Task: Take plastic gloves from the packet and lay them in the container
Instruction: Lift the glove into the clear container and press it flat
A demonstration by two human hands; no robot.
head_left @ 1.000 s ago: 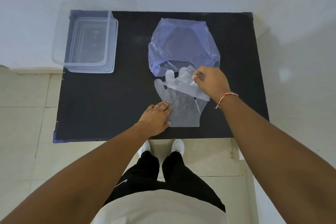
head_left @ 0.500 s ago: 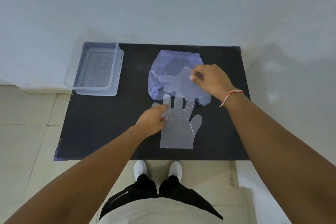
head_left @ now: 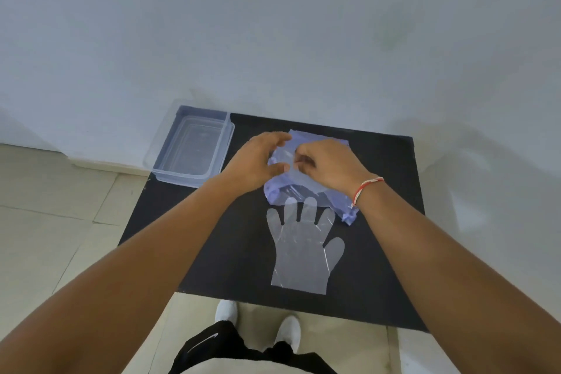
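Observation:
A bluish plastic packet (head_left: 318, 139) lies at the middle back of the black table (head_left: 212, 240). Both hands hover over it. My right hand (head_left: 329, 167) pinches a thin clear plastic glove (head_left: 287, 174) at the packet. My left hand (head_left: 253, 162) is just left of it, fingers apart and curved, thumb touching the held plastic. Another clear plastic glove (head_left: 303, 249) lies flat on the table in front of the packet, its fingertips against the packet's mouth. The clear plastic container (head_left: 227, 143) stands at the table's back left corner, nothing visible inside.
A white wall rises right behind the table. Tiled floor lies to the left and in front, where my white shoes (head_left: 226, 311) stand by the table's near edge. A red-and-white thread band (head_left: 365, 188) circles my right wrist.
My left hand left the flat glove and rose to the packet beside my right hand. The right hand lifted the pinched glove up over the packet. The camera tilted up.

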